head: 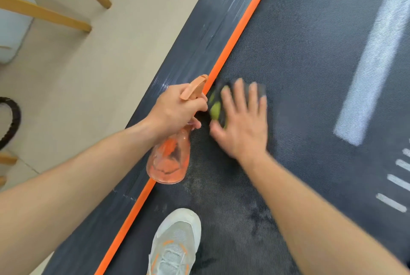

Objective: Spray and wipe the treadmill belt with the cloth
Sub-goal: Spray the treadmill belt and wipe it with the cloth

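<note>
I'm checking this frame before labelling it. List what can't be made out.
Head view only:
- Cloth: mostly covered by the right hand and motion-blurred; its shape is unclear.
- Bottle neck and trigger: hidden by the left hand.
- Shoe: cut off by the bottom edge.
- Belt markings: cut off at the right edge.

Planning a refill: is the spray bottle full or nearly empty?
Nearly empty, it seems: the clear orange spray bottle in the left hand shows no liquid line.

No readable text; the treadmill belt (pixel 310 52) bears only plain white stripes
</note>
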Tool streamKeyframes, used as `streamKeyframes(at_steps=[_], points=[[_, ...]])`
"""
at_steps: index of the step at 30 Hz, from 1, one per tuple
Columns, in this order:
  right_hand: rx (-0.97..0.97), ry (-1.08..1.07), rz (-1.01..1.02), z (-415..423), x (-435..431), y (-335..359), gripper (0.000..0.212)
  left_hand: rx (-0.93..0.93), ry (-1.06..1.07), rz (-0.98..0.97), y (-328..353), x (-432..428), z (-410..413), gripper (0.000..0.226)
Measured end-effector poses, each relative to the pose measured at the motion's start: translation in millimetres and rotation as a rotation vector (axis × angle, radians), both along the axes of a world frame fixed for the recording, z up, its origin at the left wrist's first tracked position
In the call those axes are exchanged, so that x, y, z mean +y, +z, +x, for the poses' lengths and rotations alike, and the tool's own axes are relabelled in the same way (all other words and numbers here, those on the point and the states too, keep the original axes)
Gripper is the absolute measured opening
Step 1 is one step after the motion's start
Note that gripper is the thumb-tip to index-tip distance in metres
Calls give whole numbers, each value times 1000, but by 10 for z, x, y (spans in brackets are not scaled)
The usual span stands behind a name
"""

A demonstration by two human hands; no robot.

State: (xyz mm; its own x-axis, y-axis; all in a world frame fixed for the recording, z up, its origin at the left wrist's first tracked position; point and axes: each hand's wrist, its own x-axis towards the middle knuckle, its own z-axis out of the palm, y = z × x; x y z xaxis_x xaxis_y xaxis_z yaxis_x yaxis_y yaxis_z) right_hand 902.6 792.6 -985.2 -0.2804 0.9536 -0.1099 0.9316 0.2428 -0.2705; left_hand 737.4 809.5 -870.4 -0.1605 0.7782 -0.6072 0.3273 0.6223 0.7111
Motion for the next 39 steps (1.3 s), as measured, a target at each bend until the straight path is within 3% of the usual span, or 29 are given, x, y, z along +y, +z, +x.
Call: streamKeyframes(at_steps=[3, 5, 9, 13, 15, 19, 21, 24, 28, 30, 32, 36, 39], points=[[39, 245, -24, 14, -749, -16, 87, -7, -13, 20, -16, 79, 94, 34], [50, 290, 0, 79, -671, -67, 87, -43, -22, 17, -26, 115, 190, 30], [-31, 50, 17, 243, 322, -128, 86, -129, -8, 13, -102, 117, 285, 8], [-49, -198, -64, 534, 975, -66, 84, -128, -19, -5, -133, 133, 275, 12], [-38, -205, -20, 460, 615, -36, 83, -93, -56, -8, -161, 177, 315, 22], [-13, 185, -29, 460, -887, -5, 88, -88, -123, -8, -225, 307, 527, 35], [-15, 268, -41, 741, -1206, 4, 90, -106, -190, -33, -262, 382, 688, 33], [-73, 40, -52, 1343, -899, -38, 88, -115, -258, -43, -293, 462, 982, 40], [-160, -631, -214, 2323, -195, 36, 87, -143, -350, -44, -273, 503, 1382, 46], [-132, -860, -253, 2585, -223, 85, 90, -140, -416, -50, -210, 481, 1605, 42], [-152, -854, -221, 2574, -575, 96, 88, -151, -480, -62, -140, 447, 1839, 32], [-150, -728, -224, 2204, -1645, 75, 87, -193, -590, -98, -121, 352, 2370, 43], [-136, -716, -208, 2000, -2252, 27, 91, -215, -702, -126, -211, 218, 2776, 35]])
